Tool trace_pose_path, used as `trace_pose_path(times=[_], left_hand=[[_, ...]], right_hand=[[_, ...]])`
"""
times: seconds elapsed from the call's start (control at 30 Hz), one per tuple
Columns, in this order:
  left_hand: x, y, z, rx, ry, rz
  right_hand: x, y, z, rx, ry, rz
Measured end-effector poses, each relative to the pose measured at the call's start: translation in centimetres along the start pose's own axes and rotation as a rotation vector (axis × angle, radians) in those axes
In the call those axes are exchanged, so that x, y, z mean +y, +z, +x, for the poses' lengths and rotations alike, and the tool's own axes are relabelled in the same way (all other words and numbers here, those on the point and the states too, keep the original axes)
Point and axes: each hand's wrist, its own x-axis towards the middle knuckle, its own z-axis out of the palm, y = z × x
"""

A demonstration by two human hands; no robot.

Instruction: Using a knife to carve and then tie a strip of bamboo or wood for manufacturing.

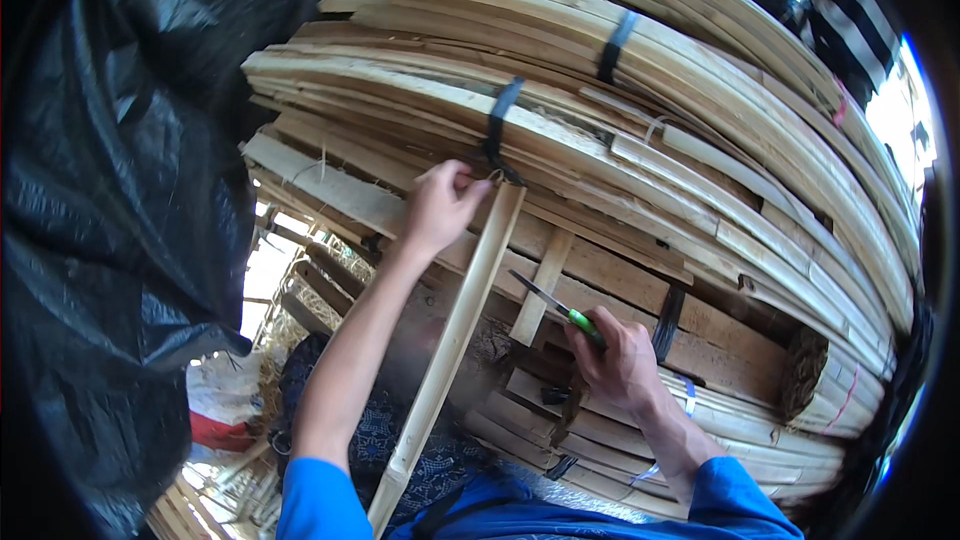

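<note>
Blue sleeves [322, 502], long pale bamboo strip [454, 340], shallowly troughed, green-handled knife [580, 320]

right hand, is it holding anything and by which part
The right hand holds a knife by its green handle, the blade left free.

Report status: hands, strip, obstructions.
Right hand gripping knife, blade clear of strip. Left hand at strip's far end, grip unclear. Strip slanting between forearms. Tied bundle close beyond.

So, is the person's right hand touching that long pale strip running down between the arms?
Apart: the head view plainly shows a gap between the right hand and the long pale strip.
</note>
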Motion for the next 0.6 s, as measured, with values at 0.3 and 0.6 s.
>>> trace_pose_path(times=[0.3, 0.6], left_hand=[[-1.7, -0.1, 0.7, 0.205, 0.015, -0.144], [0.4, -7.1, -20.2, -0.299, -0.319, -0.187]], right_hand=[[-0.3, 0.4, 0.2, 0.013, 0.013, -0.045], [0.1, 0.1, -0.1, 0.101, 0.080, -0.024]])
